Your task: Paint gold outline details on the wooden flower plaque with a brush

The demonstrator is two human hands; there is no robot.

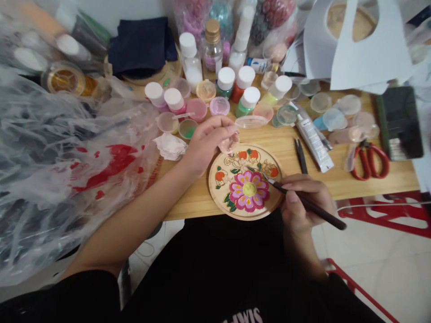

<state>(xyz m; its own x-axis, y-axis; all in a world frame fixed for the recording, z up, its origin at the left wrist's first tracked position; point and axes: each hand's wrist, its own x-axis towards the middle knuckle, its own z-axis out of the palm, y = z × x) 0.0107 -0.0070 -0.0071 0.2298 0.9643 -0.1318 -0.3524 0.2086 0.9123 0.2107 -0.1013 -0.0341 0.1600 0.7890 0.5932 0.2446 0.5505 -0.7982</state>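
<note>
A round wooden disc (218,197) painted with a pink flower and orange fruits lies at the near edge of the wooden table (340,177). My right hand (305,199) is closed on a dark paintbrush (313,207) whose tip touches the disc's right side. My left hand (207,141) is closed on a small clear paint cup (228,144) held just above the disc's top left edge.
Several white-capped paint bottles (245,83) and small paint cups (197,109) crowd the table behind the disc. Tweezers (301,155), a glue tube (313,139), red scissors (370,159) and a phone (400,121) lie to the right. Crumpled plastic bags (60,170) fill the left.
</note>
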